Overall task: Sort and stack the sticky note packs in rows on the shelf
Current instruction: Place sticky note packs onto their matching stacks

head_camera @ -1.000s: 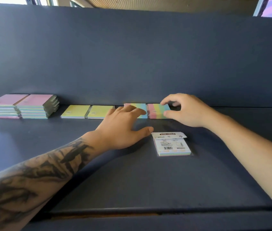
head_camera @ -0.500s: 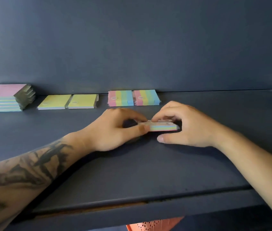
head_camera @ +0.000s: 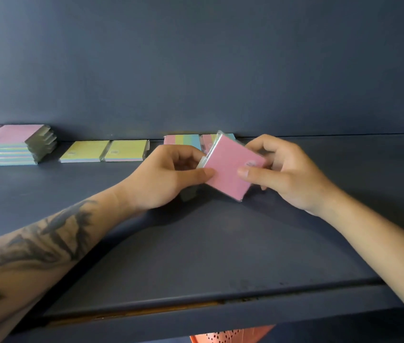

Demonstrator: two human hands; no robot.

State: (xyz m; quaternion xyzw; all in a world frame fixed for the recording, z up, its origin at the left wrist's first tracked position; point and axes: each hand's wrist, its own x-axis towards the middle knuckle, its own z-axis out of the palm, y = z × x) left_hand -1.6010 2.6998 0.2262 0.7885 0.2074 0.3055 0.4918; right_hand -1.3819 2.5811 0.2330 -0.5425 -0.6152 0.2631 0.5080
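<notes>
Both hands hold one pink-faced sticky note pack [head_camera: 230, 169], tilted up above the dark shelf [head_camera: 196, 243]. My left hand [head_camera: 168, 179] pinches its left edge and my right hand [head_camera: 282, 174] pinches its right side. Along the back wall lie two rainbow-striped packs [head_camera: 183, 141], the right one partly hidden behind the held pack. Two yellow packs [head_camera: 104, 151] lie side by side to their left. At the far left stand stacks of pink-topped packs [head_camera: 15, 144], several packs high.
The shelf's dark back wall [head_camera: 196, 70] rises just behind the rows. The shelf's front edge [head_camera: 196, 308] runs below my forearms. Something orange with dots [head_camera: 228, 336] shows under the shelf.
The pack lay label-side up on the shelf, both hands closed on it, and it is now lifted and turned with its pink face toward me. The view has dropped lower.
</notes>
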